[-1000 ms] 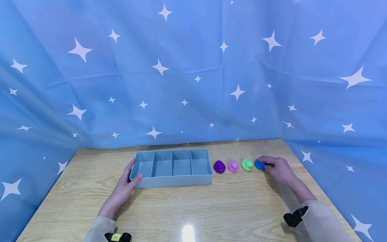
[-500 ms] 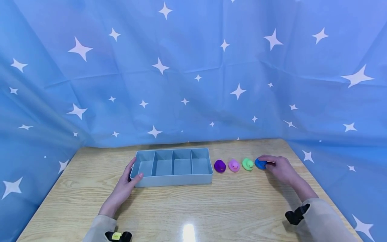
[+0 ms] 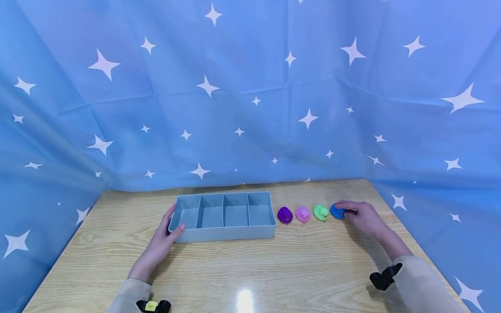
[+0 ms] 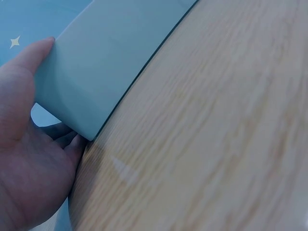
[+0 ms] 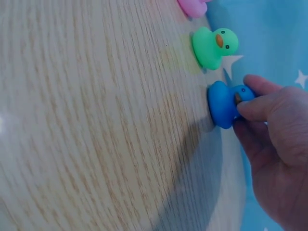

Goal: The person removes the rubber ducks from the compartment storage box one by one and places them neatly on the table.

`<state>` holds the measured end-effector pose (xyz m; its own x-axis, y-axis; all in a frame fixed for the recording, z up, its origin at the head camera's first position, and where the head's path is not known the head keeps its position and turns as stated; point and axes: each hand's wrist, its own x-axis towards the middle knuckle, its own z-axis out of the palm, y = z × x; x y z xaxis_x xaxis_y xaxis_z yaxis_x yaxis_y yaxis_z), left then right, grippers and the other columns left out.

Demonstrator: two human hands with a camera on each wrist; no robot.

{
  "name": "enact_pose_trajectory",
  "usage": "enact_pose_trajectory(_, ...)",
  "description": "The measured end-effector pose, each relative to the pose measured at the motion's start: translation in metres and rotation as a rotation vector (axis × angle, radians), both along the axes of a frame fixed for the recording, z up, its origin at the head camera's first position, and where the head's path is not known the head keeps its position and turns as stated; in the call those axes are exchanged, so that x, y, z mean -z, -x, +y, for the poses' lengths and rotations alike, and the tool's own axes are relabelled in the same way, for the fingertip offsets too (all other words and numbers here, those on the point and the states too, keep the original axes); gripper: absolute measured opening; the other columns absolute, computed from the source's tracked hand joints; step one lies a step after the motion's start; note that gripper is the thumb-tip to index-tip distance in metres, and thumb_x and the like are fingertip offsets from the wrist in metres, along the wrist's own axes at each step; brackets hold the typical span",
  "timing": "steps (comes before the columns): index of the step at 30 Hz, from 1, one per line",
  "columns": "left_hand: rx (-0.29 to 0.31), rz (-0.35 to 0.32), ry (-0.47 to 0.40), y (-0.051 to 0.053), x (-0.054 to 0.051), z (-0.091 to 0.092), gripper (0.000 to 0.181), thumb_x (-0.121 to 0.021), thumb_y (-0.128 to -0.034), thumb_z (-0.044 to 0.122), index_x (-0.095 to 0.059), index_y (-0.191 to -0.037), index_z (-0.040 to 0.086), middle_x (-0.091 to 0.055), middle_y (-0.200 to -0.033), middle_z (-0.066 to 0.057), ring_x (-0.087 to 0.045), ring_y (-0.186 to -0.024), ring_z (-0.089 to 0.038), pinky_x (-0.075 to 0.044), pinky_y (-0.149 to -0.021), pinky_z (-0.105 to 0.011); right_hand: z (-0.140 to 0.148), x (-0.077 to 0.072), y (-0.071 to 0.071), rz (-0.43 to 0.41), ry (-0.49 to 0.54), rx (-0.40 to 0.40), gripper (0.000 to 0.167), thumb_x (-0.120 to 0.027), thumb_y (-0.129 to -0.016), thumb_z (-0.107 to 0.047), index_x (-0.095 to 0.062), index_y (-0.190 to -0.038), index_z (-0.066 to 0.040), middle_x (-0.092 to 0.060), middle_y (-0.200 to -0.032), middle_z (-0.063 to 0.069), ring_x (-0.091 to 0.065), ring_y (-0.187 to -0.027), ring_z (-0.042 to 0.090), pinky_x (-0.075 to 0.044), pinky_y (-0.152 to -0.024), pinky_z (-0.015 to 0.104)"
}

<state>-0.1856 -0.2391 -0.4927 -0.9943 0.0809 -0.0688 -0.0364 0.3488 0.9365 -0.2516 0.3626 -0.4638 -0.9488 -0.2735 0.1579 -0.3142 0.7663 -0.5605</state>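
A grey-blue divided box (image 3: pixel 225 234) with a row of compartments lies on the table. My left hand (image 3: pixel 162 238) grips its left end, thumb on the front wall and fingers around the end. In the left wrist view the thumb (image 4: pixel 36 55) touches the box wall (image 4: pixel 110 53). On the right, my right hand (image 3: pixel 364 218) pinches the head of a blue rubber duck (image 5: pixel 221 106), which sits upright on the tabletop. To its left stand a green rubber duck (image 3: pixel 321 212), a pink rubber duck (image 3: pixel 303 214) and a purple rubber duck (image 3: pixel 285 215), in a line.
The wooden table (image 3: pixel 235 265) ends at the back against a blue curtain (image 3: pixel 250 108) with white stars, which also hangs at both sides. The purple duck is close to the box's right end.
Nearly nothing differs. The view shifts very slightly; both hands, the box and the ducks keep their places, with the right hand still at the blue duck.
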Motion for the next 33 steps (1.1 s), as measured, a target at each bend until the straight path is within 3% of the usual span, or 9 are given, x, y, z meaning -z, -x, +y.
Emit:
enact_pose_trajectory(3, 0.003, 0.004, -0.005, -0.001, 0.001, 0.0, 0.076, -0.052, -0.1088, 0.036, -0.004, -0.167, 0.028, 0.006, -0.17, -0.02, 0.003, -0.153, -0.048, -0.01, -0.118, -0.068, 0.001, -0.001, 0.0, -0.005, 0.004, 0.008, 0.034, -0.063, -0.093, 0.009, -0.075, -0.123, -0.005, -0.065, -0.132, 0.024, -0.058, -0.123, 0.048, -0.052, -0.095, 0.055)
enact_pose_trajectory(8, 0.003, 0.003, -0.007, -0.001, 0.002, 0.001, 0.077, -0.052, -0.108, 0.04, -0.004, -0.167, 0.027, 0.005, -0.17, -0.022, 0.003, -0.153, -0.048, -0.01, -0.118, -0.068, 0.001, -0.002, 0.0, -0.032, 0.03, 0.026, 0.036, -0.061, -0.095, 0.009, -0.073, -0.126, -0.004, -0.064, -0.135, 0.022, -0.057, -0.125, 0.046, -0.054, -0.091, 0.031)
enact_pose_trajectory(10, 0.005, 0.006, -0.01, -0.001, 0.002, 0.001, 0.078, -0.052, -0.1079, 0.041, -0.004, -0.167, 0.027, 0.005, -0.17, -0.022, 0.003, -0.153, -0.048, -0.01, -0.118, -0.068, 0.001, -0.003, -0.001, -0.039, 0.058, 0.022, 0.036, -0.06, -0.095, 0.011, -0.072, -0.127, -0.001, -0.062, -0.137, 0.024, -0.056, -0.127, 0.046, -0.055, -0.092, 0.03)
enact_pose_trajectory(16, 0.013, 0.026, -0.02, -0.002, 0.002, 0.001, 0.077, -0.052, -0.1081, 0.041, -0.004, -0.167, 0.027, 0.006, -0.17, -0.02, 0.004, -0.153, -0.048, -0.009, -0.118, -0.068, -0.003, -0.006, -0.005, -0.028, 0.117, 0.054, 0.033, -0.059, -0.096, 0.011, -0.07, -0.127, 0.004, -0.061, -0.137, 0.026, -0.056, -0.126, 0.047, -0.055, -0.094, 0.045)
enact_pose_trajectory(19, 0.015, 0.032, -0.02, -0.002, 0.003, 0.001, 0.077, -0.052, -0.1082, 0.041, -0.004, -0.167, 0.027, 0.007, -0.17, -0.02, 0.005, -0.153, -0.047, -0.009, -0.118, -0.068, -0.004, -0.007, -0.008, -0.029, 0.138, 0.073, 0.033, -0.06, -0.097, 0.008, -0.069, -0.128, 0.004, -0.062, -0.136, 0.025, -0.057, -0.126, 0.046, -0.056, -0.093, 0.04)
enact_pose_trajectory(22, 0.012, 0.03, -0.02, -0.002, 0.003, 0.001, 0.077, -0.052, -0.1082, 0.041, -0.004, -0.167, 0.027, 0.007, -0.17, -0.021, 0.004, -0.153, -0.048, -0.009, -0.118, -0.068, -0.004, -0.007, -0.01, -0.023, 0.164, 0.08, 0.032, -0.061, -0.098, 0.006, -0.068, -0.129, 0.005, -0.062, -0.135, 0.025, -0.058, -0.125, 0.043, -0.057, -0.09, 0.026)
enact_pose_trajectory(26, 0.005, 0.026, -0.018, -0.002, 0.003, 0.001, 0.076, -0.052, -0.1086, 0.039, -0.004, -0.167, 0.027, 0.006, -0.17, -0.021, 0.003, -0.153, -0.049, -0.01, -0.118, -0.068, -0.003, -0.007, -0.012, 0.006, 0.175, 0.096, 0.03, -0.062, -0.099, 0.003, -0.068, -0.129, 0.005, -0.063, -0.134, 0.025, -0.061, -0.122, 0.028, -0.051, -0.084, 0.011)
enact_pose_trajectory(33, 0.001, 0.014, -0.013, 0.0, 0.001, 0.0, 0.074, -0.05, -0.1092, 0.037, -0.005, -0.167, 0.027, 0.005, -0.17, -0.02, 0.004, -0.154, -0.046, -0.008, -0.119, -0.067, -0.003, -0.013, -0.015, 0.058, 0.203, 0.143, 0.032, -0.06, -0.104, -0.008, -0.064, -0.133, 0.004, -0.066, -0.127, 0.027, -0.061, -0.104, -0.004, -0.049, -0.079, 0.008)
